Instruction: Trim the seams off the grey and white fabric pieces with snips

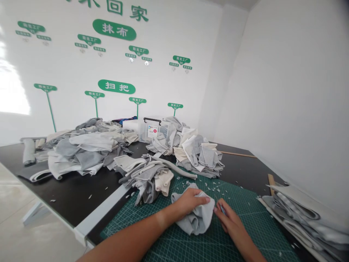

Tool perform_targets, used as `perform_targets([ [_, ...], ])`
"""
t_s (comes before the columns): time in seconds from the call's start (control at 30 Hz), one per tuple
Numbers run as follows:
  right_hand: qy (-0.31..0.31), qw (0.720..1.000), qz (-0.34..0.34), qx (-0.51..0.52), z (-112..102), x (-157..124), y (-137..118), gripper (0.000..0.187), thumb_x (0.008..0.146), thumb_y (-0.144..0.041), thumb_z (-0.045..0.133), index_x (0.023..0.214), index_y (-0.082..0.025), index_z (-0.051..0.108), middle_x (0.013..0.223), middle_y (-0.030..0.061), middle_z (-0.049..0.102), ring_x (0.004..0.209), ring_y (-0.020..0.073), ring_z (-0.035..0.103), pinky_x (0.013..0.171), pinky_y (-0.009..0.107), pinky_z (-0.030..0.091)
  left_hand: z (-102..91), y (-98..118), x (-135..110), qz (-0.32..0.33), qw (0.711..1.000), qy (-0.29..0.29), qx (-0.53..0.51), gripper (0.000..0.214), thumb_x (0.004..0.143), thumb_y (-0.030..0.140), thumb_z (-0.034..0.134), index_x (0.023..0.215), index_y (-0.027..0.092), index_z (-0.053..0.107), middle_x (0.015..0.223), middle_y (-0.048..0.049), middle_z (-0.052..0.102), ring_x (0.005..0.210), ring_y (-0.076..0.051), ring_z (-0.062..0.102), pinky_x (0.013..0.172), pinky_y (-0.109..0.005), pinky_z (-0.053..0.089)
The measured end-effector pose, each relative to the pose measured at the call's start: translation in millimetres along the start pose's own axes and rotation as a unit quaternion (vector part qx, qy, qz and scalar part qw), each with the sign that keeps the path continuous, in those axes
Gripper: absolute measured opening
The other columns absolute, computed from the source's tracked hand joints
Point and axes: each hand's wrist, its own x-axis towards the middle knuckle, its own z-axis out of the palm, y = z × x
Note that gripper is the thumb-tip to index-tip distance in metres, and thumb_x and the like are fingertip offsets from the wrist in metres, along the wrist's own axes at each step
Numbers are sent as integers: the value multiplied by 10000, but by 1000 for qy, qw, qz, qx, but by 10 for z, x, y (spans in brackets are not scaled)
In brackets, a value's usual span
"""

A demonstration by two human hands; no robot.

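My left hand is closed on a bunched piece of light grey fabric, thumb on top, above the cutting mat. Close against the fabric's right edge is my right hand, its fingers closed around a small bluish tool. Most of that tool is hidden, so its kind does not show. Under both hands lies a green gridded cutting mat, with small pale scraps scattered beyond the fabric.
Grey and cream fabric pieces are heaped past the mat. A larger pile lies left, another behind. A clear plastic box with a dark handle stands at the back. Folded fabric is stacked right, beside the wall.
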Motion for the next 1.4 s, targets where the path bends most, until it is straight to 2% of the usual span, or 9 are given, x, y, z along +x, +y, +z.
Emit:
perform_targets([
  [0.2,-29,995,32,95,48,-68,-140,448,889,-688,592,926,-248,519,656,-71,333,531,95,291,480,223,207,20,72,-37,16,1000,-3,11,425,775,509,750,961,129,719,811,-33,648,718,-151,563,691,-258,410],
  [0.47,-53,988,20,144,26,-83,-178,423,979,-625,507,852,-227,444,662,-69,360,514,88,235,467,240,164,35,99,-35,88,992,25,86,353,859,485,656,991,158,676,824,-9,599,764,-148,536,706,-243,408],
  [0.67,-67,990,13,122,85,-197,-324,414,1010,-601,451,830,-233,389,683,-66,350,561,105,260,500,234,210,35,90,-32,107,985,23,137,295,893,445,630,1017,181,673,868,-12,609,812,-159,538,733,-247,420],
  [0.93,-40,997,18,59,124,-237,-305,411,1014,-607,441,848,-231,438,688,-61,335,614,115,307,523,222,256,45,66,-10,108,984,4,142,344,910,468,619,1027,155,699,921,-30,657,865,-168,581,803,-262,441],
  [1.1,-20,1000,6,14,142,-288,-363,424,1022,-604,414,826,-231,453,701,-47,393,649,129,370,552,227,299,43,72,-14,97,985,-4,140,362,914,482,608,991,141,699,879,-29,652,824,-162,578,782,-265,445],
  [1.4,10,1000,-15,-12,174,-315,-357,440,1036,-588,379,781,-230,416,686,-42,374,631,136,354,557,246,305,56,94,-35,86,988,-21,129,351,904,493,621,929,150,691,833,-22,638,781,-152,569,725,-250,434],
])
